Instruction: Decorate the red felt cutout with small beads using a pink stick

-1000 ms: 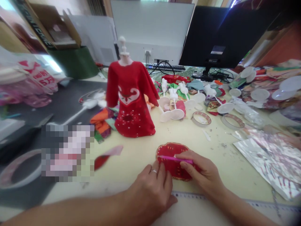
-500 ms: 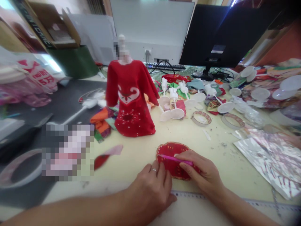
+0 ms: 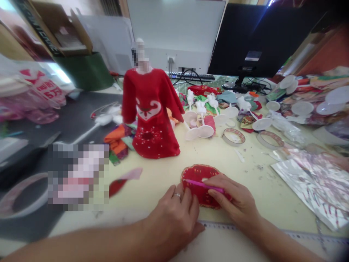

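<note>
In the head view, the left hand (image 3: pixel 171 214) rests its open fingers (image 3: pixel 188 205) on a red felt oval (image 3: pixel 200 187) on the table (image 3: pixel 152 203), not gripping. The right hand (image 3: pixel 231 196) pinches a pink stick (image 3: pixel 204 186) against the felt. A red doll dress (image 3: pixel 149 123) stands farther away, to the left.

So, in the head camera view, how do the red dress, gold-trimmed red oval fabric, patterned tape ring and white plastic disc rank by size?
1. Largest: the red dress.
2. Next: the gold-trimmed red oval fabric, though it sits nearer the camera.
3. Last: the patterned tape ring and white plastic disc, too alike to rank.
</note>
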The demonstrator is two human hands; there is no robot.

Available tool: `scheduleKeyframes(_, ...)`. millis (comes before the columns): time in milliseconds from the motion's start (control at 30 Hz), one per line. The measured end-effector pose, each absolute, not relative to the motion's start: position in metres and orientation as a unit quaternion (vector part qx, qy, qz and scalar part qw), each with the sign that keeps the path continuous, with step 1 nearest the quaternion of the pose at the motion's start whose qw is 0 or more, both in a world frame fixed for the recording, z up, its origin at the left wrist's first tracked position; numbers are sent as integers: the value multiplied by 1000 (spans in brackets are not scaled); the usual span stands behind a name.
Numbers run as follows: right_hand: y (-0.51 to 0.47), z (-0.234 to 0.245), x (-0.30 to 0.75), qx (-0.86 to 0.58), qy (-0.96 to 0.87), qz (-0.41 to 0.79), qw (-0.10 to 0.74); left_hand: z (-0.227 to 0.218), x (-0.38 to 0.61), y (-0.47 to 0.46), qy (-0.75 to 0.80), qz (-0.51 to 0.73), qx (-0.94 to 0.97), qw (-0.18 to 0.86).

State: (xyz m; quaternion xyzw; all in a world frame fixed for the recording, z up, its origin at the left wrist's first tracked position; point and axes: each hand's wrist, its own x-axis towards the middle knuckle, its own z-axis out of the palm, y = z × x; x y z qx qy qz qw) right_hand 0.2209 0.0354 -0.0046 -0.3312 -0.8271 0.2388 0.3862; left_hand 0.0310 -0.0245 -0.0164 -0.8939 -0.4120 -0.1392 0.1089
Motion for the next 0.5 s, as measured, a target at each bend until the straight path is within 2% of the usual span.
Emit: scheduleKeyframes(500,35,-4,221,-320,-835,224,389,-15,32,-24,-404,-120,-901,100)
